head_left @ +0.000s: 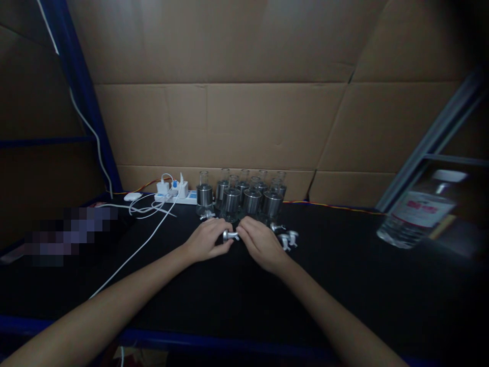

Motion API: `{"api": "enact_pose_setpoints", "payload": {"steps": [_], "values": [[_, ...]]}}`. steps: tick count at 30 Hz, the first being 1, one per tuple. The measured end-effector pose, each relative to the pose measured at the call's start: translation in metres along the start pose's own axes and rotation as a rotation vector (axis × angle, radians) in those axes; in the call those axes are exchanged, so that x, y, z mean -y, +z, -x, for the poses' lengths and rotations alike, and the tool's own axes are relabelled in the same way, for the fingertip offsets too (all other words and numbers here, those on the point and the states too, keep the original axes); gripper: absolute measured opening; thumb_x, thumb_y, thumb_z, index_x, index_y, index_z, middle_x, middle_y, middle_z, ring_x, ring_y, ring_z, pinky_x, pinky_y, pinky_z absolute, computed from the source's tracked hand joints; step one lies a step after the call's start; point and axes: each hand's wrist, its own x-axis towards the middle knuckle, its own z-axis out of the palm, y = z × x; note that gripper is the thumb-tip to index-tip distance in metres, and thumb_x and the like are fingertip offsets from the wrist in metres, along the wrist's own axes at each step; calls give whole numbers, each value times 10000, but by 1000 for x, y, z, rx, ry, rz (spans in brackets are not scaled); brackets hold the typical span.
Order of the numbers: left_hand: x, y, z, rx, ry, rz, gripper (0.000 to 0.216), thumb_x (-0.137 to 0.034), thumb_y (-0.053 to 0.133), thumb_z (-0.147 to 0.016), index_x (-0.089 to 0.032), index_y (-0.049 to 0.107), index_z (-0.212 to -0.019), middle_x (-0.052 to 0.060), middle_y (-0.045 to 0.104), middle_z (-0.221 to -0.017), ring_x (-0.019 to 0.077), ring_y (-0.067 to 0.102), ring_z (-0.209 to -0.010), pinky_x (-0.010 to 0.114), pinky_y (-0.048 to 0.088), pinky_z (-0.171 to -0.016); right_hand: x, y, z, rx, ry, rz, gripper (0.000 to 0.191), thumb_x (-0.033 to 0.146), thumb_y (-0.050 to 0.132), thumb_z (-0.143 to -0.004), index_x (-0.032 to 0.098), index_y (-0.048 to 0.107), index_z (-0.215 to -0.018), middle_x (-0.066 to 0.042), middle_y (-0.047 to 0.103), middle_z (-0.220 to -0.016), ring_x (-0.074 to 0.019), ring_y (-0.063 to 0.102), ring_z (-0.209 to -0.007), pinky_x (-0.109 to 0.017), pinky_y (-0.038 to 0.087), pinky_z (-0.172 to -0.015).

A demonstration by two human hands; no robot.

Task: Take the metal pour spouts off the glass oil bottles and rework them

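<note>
A small silver pour spout lies sideways between my hands. My left hand is closed around its wider end, thumb below and fingers above. At its narrow end, the fingers of my right hand are bent together and touch the tip. Just beyond my hands stand several glass bottles with brushed-metal sleeves and clear necks, grouped in rows. More silver spouts lie on the black tabletop right of my right hand. Another spout rests in front of the leftmost bottle, partly behind my left hand.
A white power strip with plugged-in chargers and loose white cables lies left of the bottles. At the right stands a large clear plastic jug with a label. Cardboard panels close off the back, and blue posts frame the left.
</note>
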Motion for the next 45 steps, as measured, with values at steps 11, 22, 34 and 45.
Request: {"api": "enact_pose_setpoints", "payload": {"steps": [11,22,34,45], "values": [[-1,1,-1,-10,84,-41,135,-262,420,-759,-152,459,-828,21,492,-678,137,455,-635,261,382,-630,3,-1,1,-16,-38,-122,280,211,257,-858,183,381,-609,2,444,-608,-110,425,-592,-240,322,-598],[0,-1,-1,65,178,-111,129,-245,410,-756,-157,477,-821,26,509,-693,140,475,-659,262,378,-621,-10,4,0,-222,266,-389,380,314,359,-795,188,231,-461,54,212,-454,-62,248,-416,-211,202,-414],[8,0,1,-163,-240,42,149,-249,438,-766,-169,467,-889,28,541,-812,148,494,-735,270,383,-685,-18,9,1,-38,82,-69,74,229,491,-765,189,540,-805,-27,511,-816,-146,474,-780,-270,343,-672],[7,1,0,-159,-268,62,144,-255,446,-766,-173,480,-879,18,549,-801,141,494,-718,267,378,-684,-18,11,4,48,41,106,138,198,491,-768,234,594,-852,-37,520,-902,-172,431,-866,-301,299,-686]]}}
